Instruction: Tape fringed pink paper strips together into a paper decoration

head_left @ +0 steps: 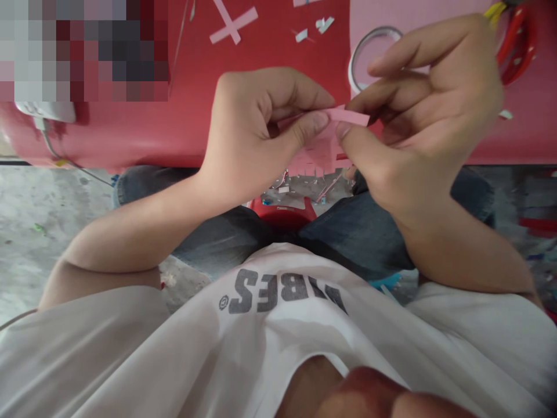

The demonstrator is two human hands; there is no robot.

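Observation:
A narrow pink paper strip (pixel 353 118) is held up in front of me, over the near edge of the red table. My left hand (pixel 265 122) pinches its left part between thumb and forefinger. On the other side, my right hand (pixel 418 110) has its thumb and forefinger closed on the strip near its right end, with the remaining fingers curled loosely. More pink paper (pixel 319 148) hangs below the strip, partly hidden by my hands. Whether it is joined to the strip I cannot tell. Just behind my right fingers lies a roll of tape (pixel 354 72).
On the red table (pixel 143 130) lie crossed pink strips (pixel 234 26) and white scraps (pixel 324 24). Red-handled scissors (pixel 517 49) rest at the far right. A white charger (pixel 47 110) with a cable sits at left. Beneath, a red stool (pixel 285 213) shows between my legs.

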